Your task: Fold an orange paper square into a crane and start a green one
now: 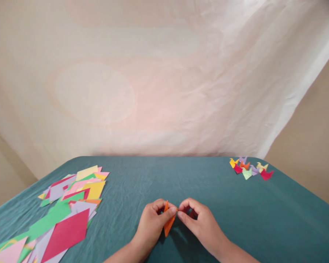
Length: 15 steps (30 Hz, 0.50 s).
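Between my two hands, near the front middle of the table, is a small folded piece of orange paper (168,223). My left hand (157,217) pinches it between thumb and fingers, with pointed ends sticking out above and below the thumb. At its right tip, the thumb and forefinger of my right hand (199,219) close on a small orange point. My fingers hide part of the folds. The paper is held just over the dark green cloth.
Loose sheets of coloured paper (68,233) lie spread in a heap along the left side of the table (142,179). At the far right stand several small folded paper birds (246,173) in various colours. Behind the table hangs a pale cloth (164,91).
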### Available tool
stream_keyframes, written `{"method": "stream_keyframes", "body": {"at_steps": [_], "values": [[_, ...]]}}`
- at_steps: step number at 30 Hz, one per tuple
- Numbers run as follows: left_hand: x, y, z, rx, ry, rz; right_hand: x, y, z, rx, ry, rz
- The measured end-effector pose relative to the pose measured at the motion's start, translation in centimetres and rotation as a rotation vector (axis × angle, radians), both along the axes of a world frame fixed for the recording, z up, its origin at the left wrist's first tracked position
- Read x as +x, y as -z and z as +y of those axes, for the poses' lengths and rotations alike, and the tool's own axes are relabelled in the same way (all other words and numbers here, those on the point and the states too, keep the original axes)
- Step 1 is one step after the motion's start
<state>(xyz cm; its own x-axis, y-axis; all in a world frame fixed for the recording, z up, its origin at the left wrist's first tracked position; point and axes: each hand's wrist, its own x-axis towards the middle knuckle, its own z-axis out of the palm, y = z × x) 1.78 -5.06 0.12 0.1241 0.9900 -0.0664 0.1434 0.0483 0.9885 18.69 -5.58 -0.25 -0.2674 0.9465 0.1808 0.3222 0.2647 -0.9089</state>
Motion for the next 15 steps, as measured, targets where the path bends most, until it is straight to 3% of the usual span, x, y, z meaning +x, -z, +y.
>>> {"method": "stream_keyframes", "body": {"at_steps": [15], "values": [[0.06,0.32,0.07,0.020,0.007,-0.005,-0.07,-0.20,-0.26,0.016,-0.007,0.032]]}}
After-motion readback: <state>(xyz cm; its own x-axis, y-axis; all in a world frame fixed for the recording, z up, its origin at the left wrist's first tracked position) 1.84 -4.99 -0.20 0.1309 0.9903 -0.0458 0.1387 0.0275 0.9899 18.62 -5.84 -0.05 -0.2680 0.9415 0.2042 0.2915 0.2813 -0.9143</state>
